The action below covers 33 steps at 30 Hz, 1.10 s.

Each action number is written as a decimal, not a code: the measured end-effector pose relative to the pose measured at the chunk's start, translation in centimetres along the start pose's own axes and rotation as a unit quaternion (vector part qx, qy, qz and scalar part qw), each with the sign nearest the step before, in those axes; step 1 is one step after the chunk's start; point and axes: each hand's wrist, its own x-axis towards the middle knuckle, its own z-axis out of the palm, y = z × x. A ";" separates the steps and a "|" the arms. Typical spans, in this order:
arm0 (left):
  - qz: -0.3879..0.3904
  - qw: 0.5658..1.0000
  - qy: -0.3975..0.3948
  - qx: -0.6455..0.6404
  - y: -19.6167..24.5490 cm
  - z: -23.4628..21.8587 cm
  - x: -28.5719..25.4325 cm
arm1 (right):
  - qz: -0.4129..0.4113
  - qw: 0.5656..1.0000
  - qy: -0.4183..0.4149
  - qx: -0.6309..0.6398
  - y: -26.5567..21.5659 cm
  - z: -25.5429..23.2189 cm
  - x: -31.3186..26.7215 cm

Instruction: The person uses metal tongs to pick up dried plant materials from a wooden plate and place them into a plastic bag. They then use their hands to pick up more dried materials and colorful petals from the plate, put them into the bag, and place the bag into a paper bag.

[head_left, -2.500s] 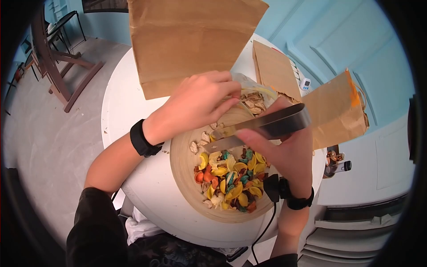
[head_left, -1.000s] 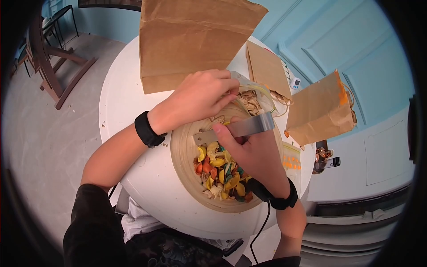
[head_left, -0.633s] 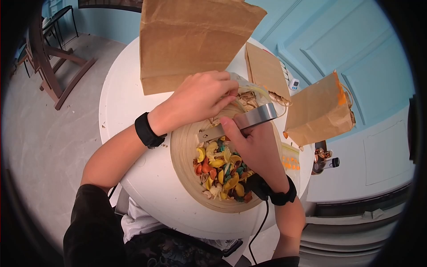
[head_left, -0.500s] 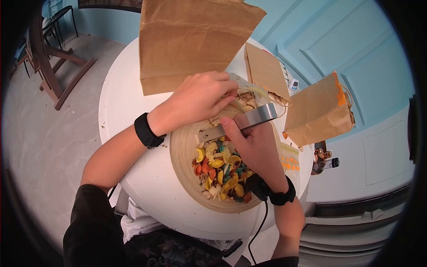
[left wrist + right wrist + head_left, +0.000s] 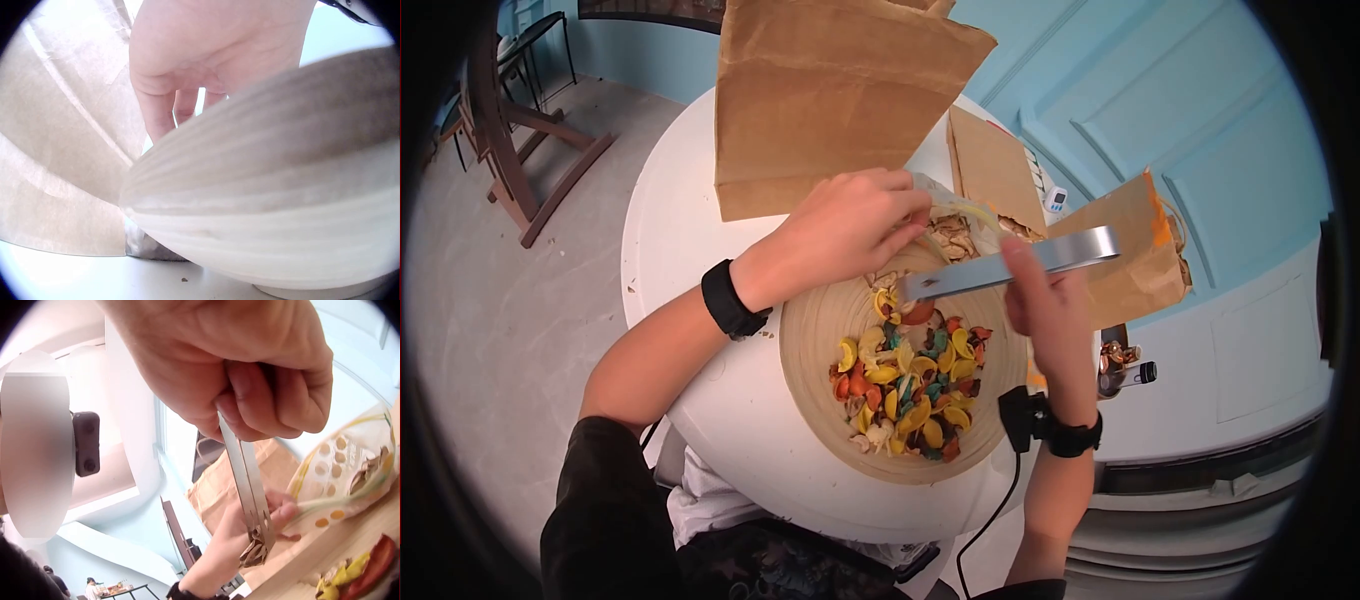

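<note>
In the head view my left hand (image 5: 845, 225) pinches the edge of a clear zip bag (image 5: 337, 487) of dried brown pieces, at the far rim of a pale wooden bowl (image 5: 808, 405). My right hand (image 5: 1055, 320) grips steel tongs (image 5: 980, 274), their tips above the bowl's far part. Between the tips, a crinkled brown dried piece (image 5: 255, 551) shows in the right wrist view. Yellow, orange, teal and cream potpourri (image 5: 912, 395) lies in the bowl. The left wrist view shows the bowl's outer side hiding my left fingertips.
A large brown paper bag (image 5: 830, 115) stands behind my left hand. To the right are a flat brown bag (image 5: 995, 165), a small white timer (image 5: 1055, 199) and an orange-marked paper bag (image 5: 1135, 235). A dark-capped bottle (image 5: 1138, 374) stands beyond the white table (image 5: 720, 425).
My right hand has moved right and raised the tongs, whose tips have shifted right across the bowl, uncovering more potpourri. My left hand has stayed at the bag's edge.
</note>
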 end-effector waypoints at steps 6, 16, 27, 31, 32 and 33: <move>0.006 1.000 -0.003 -0.003 0.1 -0.1 0.1 | -0.051 0.994 0.093 -0.019 1.1 -3.4 3.0; 0.006 1.000 0.010 -0.011 -0.1 0.0 0.0 | -0.078 0.990 0.107 -0.048 -0.2 -0.8 -0.5; -0.002 1.000 0.015 -0.009 -0.2 0.1 0.0 | -0.093 0.986 0.016 -0.134 2.9 3.8 1.1; 0.008 1.000 0.016 -0.003 -0.2 0.1 -0.1 | -0.084 0.985 0.011 -0.149 2.2 4.1 1.2; 0.010 1.000 0.018 -0.005 -0.2 0.2 -0.1 | -0.082 0.986 0.011 -0.148 1.9 4.1 1.1; 0.011 1.000 0.020 -0.006 -0.2 0.2 -0.1 | -0.080 0.986 0.011 -0.146 1.6 4.2 1.1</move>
